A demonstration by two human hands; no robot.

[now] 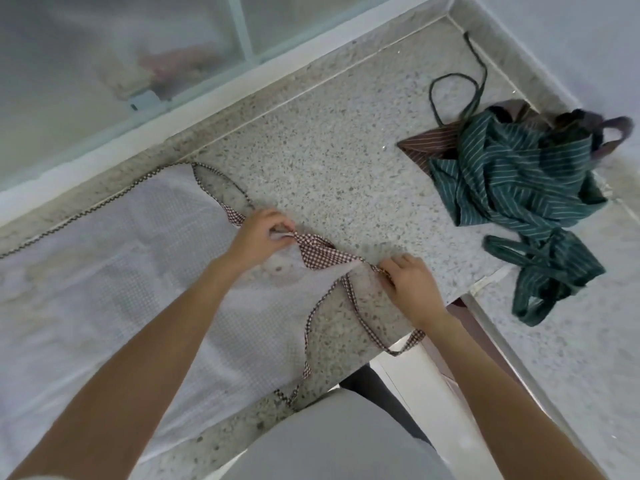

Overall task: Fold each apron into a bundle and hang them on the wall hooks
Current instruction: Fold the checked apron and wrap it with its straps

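Note:
A white apron (114, 282) with brown-checked trim lies spread flat over the left of the speckled stone counter (311, 140). Its checked top edge (322, 252) is folded over between my hands. My left hand (259, 237) pinches that top edge at its left corner. My right hand (407, 282) pinches the right corner where the checked strap (360, 317) starts; the strap loops down past the counter's front edge. A crumpled green striped apron (519, 181) lies at the right, on top of a brown striped apron (426, 142).
A frosted window (121, 57) runs along the back of the counter. A white wall (571, 36) closes the right corner. The green apron's straps (543, 271) hang over a step in the counter at the right. My body stands at the front edge.

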